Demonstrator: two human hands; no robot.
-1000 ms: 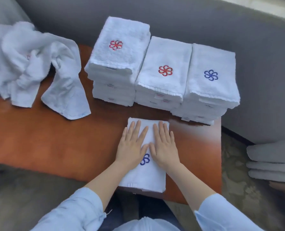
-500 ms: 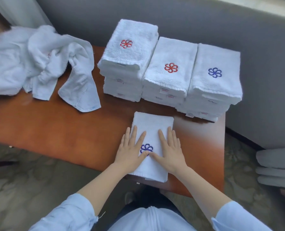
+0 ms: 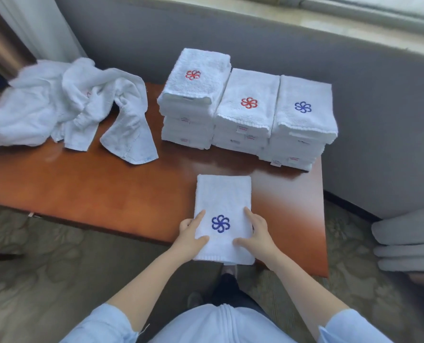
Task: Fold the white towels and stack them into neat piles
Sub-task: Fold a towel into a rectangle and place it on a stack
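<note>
A folded white towel (image 3: 224, 194) with a blue flower emblem lies lengthwise on the brown table (image 3: 107, 189), its near end at the front edge. My left hand (image 3: 189, 233) holds its left side and my right hand (image 3: 256, 233) holds its right side, thumbs and forefingers on top beside the emblem. Behind it stand three piles of folded towels: a left pile (image 3: 196, 95) and a middle pile (image 3: 248, 115) topped with red emblems, and a right pile (image 3: 305, 120) topped with a blue one. A heap of unfolded white towels (image 3: 64, 105) lies at the table's far left.
A grey upholstered wall (image 3: 379, 120) runs behind and to the right of the table. Folded grey cloths (image 3: 409, 241) lie at the right edge of view. Patterned carpet (image 3: 32, 280) surrounds the table; bare tabletop shows left of the folded towel.
My hands slid back along the towel from its middle to its near end and moved apart to its two sides, uncovering the blue emblem. The camera view rose and shifted.
</note>
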